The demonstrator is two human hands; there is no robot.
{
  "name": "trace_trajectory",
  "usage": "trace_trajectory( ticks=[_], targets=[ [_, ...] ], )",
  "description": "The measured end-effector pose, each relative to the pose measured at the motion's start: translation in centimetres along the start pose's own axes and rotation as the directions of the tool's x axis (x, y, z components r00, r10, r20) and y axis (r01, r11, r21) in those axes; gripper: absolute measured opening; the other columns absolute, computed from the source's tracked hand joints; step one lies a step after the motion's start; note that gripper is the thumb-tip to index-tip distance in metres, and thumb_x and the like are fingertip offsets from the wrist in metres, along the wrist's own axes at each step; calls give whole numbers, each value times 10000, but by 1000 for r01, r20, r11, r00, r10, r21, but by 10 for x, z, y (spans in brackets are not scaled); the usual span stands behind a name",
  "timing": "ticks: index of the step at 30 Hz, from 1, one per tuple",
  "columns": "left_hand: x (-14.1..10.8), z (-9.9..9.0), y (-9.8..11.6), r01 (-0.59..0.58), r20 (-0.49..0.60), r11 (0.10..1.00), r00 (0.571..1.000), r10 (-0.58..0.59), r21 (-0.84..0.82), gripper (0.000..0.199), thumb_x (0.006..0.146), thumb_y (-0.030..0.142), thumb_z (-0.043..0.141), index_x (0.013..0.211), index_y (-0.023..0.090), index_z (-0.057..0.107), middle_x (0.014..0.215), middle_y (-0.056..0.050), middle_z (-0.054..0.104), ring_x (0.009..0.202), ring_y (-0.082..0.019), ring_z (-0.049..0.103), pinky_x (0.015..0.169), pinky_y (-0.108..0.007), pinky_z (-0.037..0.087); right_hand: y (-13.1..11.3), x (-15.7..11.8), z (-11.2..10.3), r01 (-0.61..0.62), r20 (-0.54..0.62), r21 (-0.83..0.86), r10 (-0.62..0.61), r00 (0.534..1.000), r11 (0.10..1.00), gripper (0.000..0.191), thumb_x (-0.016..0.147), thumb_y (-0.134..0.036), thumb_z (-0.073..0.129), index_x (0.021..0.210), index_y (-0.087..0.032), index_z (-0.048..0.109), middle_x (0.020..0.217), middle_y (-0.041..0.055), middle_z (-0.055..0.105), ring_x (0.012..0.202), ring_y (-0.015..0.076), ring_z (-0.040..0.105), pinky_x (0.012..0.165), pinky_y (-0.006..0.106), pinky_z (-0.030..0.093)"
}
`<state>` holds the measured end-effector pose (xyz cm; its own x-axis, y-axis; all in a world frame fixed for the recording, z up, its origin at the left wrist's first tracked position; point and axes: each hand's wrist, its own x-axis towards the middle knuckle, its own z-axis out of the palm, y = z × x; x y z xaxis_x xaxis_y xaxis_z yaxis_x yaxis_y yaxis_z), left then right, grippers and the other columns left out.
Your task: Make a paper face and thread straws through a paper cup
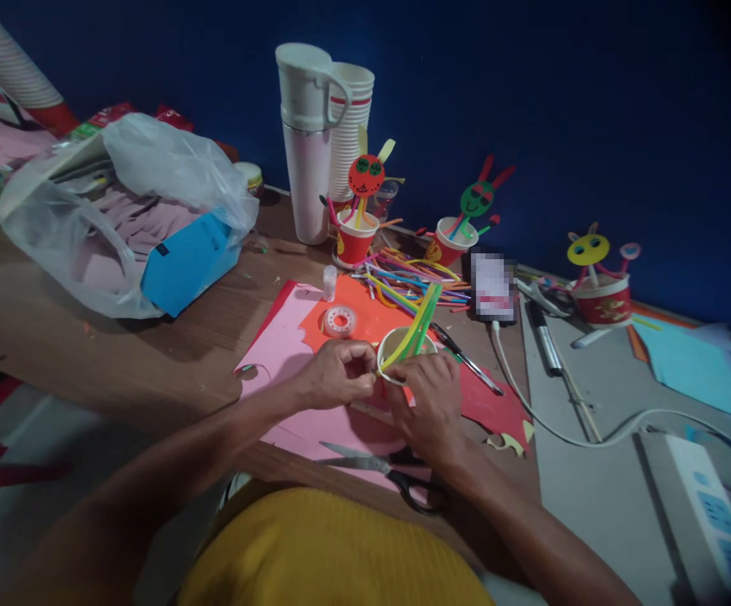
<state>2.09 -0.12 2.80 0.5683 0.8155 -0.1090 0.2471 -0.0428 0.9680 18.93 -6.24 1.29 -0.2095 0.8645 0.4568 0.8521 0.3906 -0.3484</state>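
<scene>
A white-rimmed paper cup (408,334) is tilted between my hands, with yellow and green strips (425,316) sticking up out of it. My right hand (429,400) closes over the cup's near side, its fingers bent at the rim. At the cup's left edge my left hand (342,374) is pinched, thumb against fingers; what lies between the fingertips is too small to make out. Under both hands are pink paper (286,345) and orange paper (371,299). Black-handled scissors (397,471) lie nearest my body. A tape roll (340,321) rests beyond my left hand.
Behind stand cups with paper faces, one red (366,175), one green (477,199), one yellow (589,249). Colored pipe cleaners (416,273), a phone (493,286) with a cable, and a pen (466,358) lie around. A flask (306,151), plastic bag (176,168) and power strip (706,497) flank the work.
</scene>
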Motion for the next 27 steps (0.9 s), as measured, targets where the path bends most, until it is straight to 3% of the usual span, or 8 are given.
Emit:
trace_trajectory(
  ticks=[9, 21, 24, 27],
  targets=[
    [-1, -5, 4, -48, 33, 994, 998, 44, 103, 52, 615, 136, 511, 647, 164, 542, 653, 29, 528, 651, -107, 499, 607, -197, 393, -2, 0, 1, 5, -44, 6, -5, 999, 1000, 70, 823, -175, 534, 819, -210, 595, 730, 18, 615, 760, 193, 511, 858, 396, 330],
    [-3, -1, -1, -47, 46, 991, 998, 41, 125, 75, 635, 95, 515, 633, 168, 495, 631, 49, 496, 584, -77, 443, 556, -184, 361, 4, 6, -2, 39, -64, -49, -42, 997, 998, 82, 840, -160, 534, 794, -210, 580, 725, 13, 628, 762, 183, 512, 846, 375, 321],
    [-3, -3, -2, -21, 67, 994, 998, 14, 112, 98, 661, 113, 517, 738, 172, 507, 657, 47, 507, 604, -89, 490, 568, -192, 410, 4, 6, -1, 51, -71, -64, -55, 996, 997, 72, 845, -167, 547, 802, -213, 582, 744, 9, 642, 777, 176, 517, 864, 375, 314],
    [-3, -5, 4, 39, 12, 998, 999, -40, 39, 302, 675, 152, 549, 973, 173, 501, 799, 15, 555, 672, -109, 548, 609, -217, 475, 5, 3, 1, 75, -67, -75, -80, 995, 994, 74, 849, -161, 544, 840, -220, 589, 782, 5, 651, 808, 173, 510, 901, 384, 297]
  ],
)
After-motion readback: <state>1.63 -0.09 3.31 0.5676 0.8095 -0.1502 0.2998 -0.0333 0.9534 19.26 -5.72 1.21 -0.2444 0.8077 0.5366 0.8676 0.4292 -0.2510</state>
